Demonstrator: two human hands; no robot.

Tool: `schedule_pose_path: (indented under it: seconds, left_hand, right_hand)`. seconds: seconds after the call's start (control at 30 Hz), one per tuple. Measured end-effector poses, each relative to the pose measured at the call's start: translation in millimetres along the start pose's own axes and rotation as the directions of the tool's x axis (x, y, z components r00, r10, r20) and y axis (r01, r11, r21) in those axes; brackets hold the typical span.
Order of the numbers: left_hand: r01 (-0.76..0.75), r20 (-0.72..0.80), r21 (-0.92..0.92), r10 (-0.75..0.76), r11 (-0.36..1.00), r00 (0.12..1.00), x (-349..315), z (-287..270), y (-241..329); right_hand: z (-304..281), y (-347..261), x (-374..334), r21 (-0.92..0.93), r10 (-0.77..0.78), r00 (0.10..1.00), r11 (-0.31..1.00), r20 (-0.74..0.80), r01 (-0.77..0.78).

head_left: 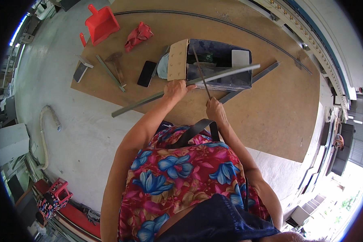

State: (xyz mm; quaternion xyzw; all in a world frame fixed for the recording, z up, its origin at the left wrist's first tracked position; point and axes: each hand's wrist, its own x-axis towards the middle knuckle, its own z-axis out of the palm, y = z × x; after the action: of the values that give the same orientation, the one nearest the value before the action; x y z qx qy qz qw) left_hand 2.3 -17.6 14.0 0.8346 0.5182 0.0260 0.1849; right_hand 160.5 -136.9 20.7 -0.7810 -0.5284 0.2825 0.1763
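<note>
My left hand (175, 90) is closed around a long grey metal bar (230, 72). The bar runs slantwise, from low on the left to higher on the right, over the front of a dark open box (238, 84). My right hand (216, 109) grips the near end of a thin brownish file (199, 66). This file points away from me and crosses the bar just right of my left hand. Whether the two touch cannot be made out. A tan board with dimples (177, 60) covers the box's left end, and a white piece (240, 58) lies at its right.
The brown work board (270, 117) carries a black phone (147, 74), a hammer (117, 67), a short green strip (110, 73), a red cloth (138, 37) and a red dustpan (102, 25). A dark flat bar (266, 77) lies partly under the box. A long curved strip (230, 22) lies at the back.
</note>
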Motion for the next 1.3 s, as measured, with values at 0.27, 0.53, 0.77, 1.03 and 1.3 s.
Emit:
schedule_pose_path:
  seconds: [0.27,0.53,0.77,1.03,1.3]
  left_hand:
    - [-0.030,-0.088,-0.040,0.027,0.999,0.996,0.7,4.5,-2.0]
    - [-0.043,0.009,-0.009,0.043,0.999,0.999,3.7,-3.2,4.6]
    - [0.016,0.104,-0.048,-0.011,0.999,0.995,6.1,-2.8,-2.1]
    - [0.025,0.153,-0.093,-0.011,0.995,0.988,10.1,-1.5,-4.5]
    - [-0.039,0.124,-0.061,0.047,0.997,0.991,10.8,-0.8,-5.0]
  right_hand:
    - [19.1,0.2,28.9,0.012,-0.201,0.969,0.979,-0.142,0.204]
    - [22.8,16.5,40.5,-0.009,-0.094,0.994,0.996,-0.048,0.094]
    - [15.1,7.9,-7.2,0.037,-0.008,1.000,0.999,-0.013,0.008]
    - [22.0,-1.1,43.5,-0.006,-0.181,0.978,0.983,-0.106,0.181]
    - [-2.4,23.1,-38.3,0.178,-0.056,0.997,0.982,-0.046,0.063]
